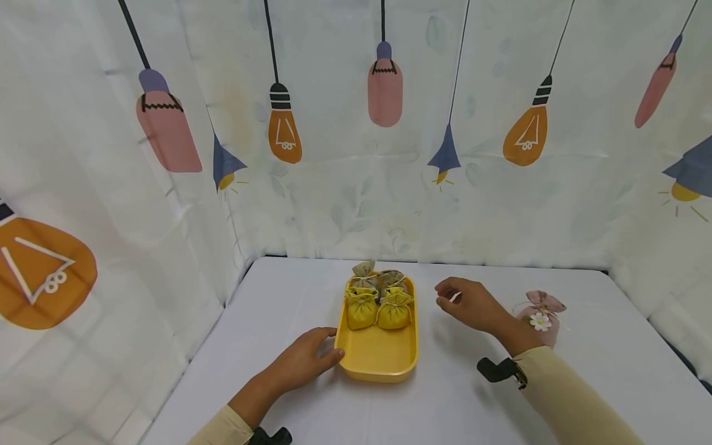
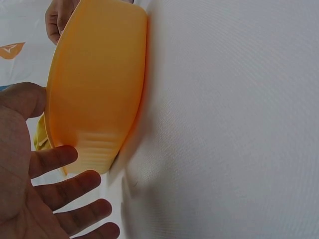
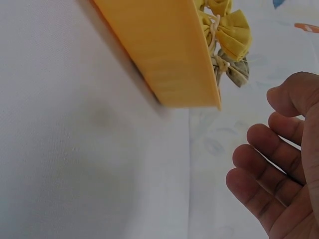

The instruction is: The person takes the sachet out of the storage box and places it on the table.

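A yellow tray (image 1: 378, 358) stands on the table with several small drawstring pouches in its far half. Two of them, a left yellow pouch (image 1: 362, 309) and a right yellow pouch (image 1: 395, 310), sit in front of two greyish-beige pouches (image 1: 364, 275). My left hand (image 1: 308, 360) touches the tray's left side, thumb at the rim and fingers spread in the left wrist view. Right of the tray, my right hand (image 1: 471, 304) hovers apart from it, empty, with fingers loosely bent. A pink pouch (image 1: 547, 318) with a white flower is partly hidden behind my right forearm.
White cloth covers the table (image 1: 445, 395). Behind it and along the left and right hang pale curtains (image 1: 334, 204) printed with lamps and bulbs. Dark wrist mounts (image 1: 500, 371) stick out near both sleeves.
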{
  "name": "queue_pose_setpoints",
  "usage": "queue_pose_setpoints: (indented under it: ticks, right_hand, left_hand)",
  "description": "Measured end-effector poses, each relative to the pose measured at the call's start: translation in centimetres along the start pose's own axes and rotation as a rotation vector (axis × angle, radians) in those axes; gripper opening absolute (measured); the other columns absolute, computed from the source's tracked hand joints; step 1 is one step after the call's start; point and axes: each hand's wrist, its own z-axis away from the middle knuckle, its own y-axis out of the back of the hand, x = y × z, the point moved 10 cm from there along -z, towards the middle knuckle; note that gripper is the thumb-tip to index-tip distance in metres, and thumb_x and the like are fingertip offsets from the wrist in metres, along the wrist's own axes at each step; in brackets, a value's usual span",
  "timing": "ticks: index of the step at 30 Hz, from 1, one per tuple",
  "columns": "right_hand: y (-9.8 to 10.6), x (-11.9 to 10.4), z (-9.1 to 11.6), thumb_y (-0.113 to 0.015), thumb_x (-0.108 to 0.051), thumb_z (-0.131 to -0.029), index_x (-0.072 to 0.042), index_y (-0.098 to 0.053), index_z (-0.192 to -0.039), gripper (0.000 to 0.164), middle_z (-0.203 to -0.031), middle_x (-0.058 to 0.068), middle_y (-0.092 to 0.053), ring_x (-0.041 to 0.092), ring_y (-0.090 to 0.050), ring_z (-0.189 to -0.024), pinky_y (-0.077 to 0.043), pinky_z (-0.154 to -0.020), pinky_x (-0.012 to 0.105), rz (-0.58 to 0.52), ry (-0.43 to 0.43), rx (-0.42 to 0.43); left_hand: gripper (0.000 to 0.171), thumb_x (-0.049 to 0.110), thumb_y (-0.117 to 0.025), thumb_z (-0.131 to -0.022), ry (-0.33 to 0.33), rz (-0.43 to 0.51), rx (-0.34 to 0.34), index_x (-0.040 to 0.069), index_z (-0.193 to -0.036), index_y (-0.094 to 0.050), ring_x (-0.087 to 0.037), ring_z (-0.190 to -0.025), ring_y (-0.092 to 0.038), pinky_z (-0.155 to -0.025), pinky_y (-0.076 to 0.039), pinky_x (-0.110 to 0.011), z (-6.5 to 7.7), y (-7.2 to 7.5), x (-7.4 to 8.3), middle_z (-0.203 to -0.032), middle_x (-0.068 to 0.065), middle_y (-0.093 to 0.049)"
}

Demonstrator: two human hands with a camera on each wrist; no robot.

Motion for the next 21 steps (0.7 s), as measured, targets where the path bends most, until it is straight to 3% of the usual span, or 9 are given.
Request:
queue_pose_setpoints:
  ticks: [21]
  right_hand:
    - [-1.8, -0.4, -0.9, -0.073, -0.019, -0.096, -0.013, -0.071, -0.113, 0.017, -0.099, -0.007, -0.067, 0.011, -0.063, -0.091, -0.056, -0.081, 0.035, -0.035, 0.017, -0.022]
  left_hand:
    - [0.065, 0.053, -0.066, -0.097, -0.019, 0.021, 0.007, 0.011, -0.145, -0.055, -0.038, -0.140, -0.043, -0.112, -0.036, -0.063, 0.3, 0.1, 0.3, -0.148, -0.013, -0.052]
